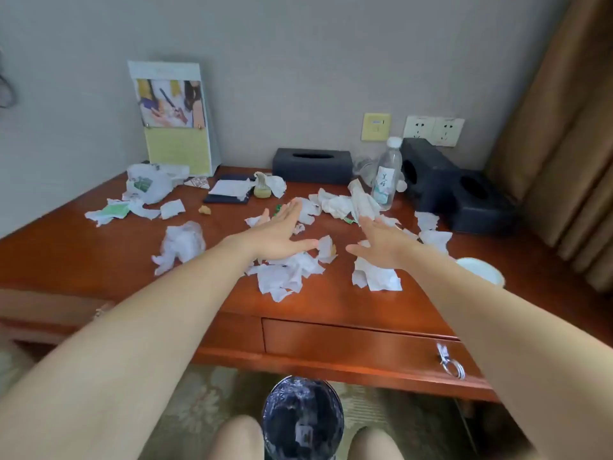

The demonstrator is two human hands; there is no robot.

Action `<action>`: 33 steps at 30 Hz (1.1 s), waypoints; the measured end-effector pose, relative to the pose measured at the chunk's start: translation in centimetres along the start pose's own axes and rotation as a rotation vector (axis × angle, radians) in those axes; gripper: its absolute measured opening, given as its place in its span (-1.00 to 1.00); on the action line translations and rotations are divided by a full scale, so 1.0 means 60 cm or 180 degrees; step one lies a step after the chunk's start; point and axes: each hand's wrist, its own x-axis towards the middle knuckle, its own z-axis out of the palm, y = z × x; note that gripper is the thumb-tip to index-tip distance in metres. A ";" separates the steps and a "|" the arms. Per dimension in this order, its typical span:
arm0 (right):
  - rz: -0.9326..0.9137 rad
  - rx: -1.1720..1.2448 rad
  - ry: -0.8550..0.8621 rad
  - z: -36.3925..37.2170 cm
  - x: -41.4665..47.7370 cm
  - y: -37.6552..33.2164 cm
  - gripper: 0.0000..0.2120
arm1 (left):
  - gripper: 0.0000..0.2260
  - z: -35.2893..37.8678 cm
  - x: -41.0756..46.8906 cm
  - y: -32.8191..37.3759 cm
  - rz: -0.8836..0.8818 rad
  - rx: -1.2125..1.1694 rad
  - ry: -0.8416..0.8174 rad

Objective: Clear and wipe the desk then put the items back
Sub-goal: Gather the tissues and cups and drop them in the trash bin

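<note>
I see my left hand (278, 232) and right hand (381, 242) stretched out side by side over the desk (83, 260), palms down, fingers straight and spread, holding nothing; whether they touch the litter beneath I cannot tell.

Containers first: beyond the left fingertips stands a black tissue box (311, 166), its slot dark; beyond the right fingertips stands a clear water bottle (386, 175) with a white cap, upright, its level unreadable; further right of that hand sits a black holder (447, 190) with two round openings, their insides dark; a white bowl (481, 270) shows just behind my right forearm, contents hidden; far to the left of the left hand lies a crumpled plastic bag (149, 184); below both arms, between my knees, stands a waste bin (303, 419) with a glossy dark liner.

The crumpled paper scraps (285, 273) lie all around the hands: a heap under the left wrist, another piece under the right wrist, one between the two thumbs, more just past the fingertips, and a loose ball to the left of the left forearm; the desk drawer (348, 340) below the arms is closed, keys (449, 360) hanging at its right end.
</note>
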 end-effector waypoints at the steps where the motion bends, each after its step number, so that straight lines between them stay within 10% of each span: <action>1: 0.0008 0.0036 -0.0036 0.011 -0.012 0.005 -0.32 | -0.24 0.014 -0.010 0.003 0.0019 0.0031 0.0003; 15: 0.0121 0.0457 0.0437 0.105 -0.098 0.036 -0.60 | -0.55 0.113 -0.052 -0.008 -0.0033 0.0286 0.0047; 33: 0.0506 0.1847 0.1496 0.139 -0.104 0.017 -0.75 | -0.85 0.145 -0.060 -0.004 -0.0134 -0.0132 0.1315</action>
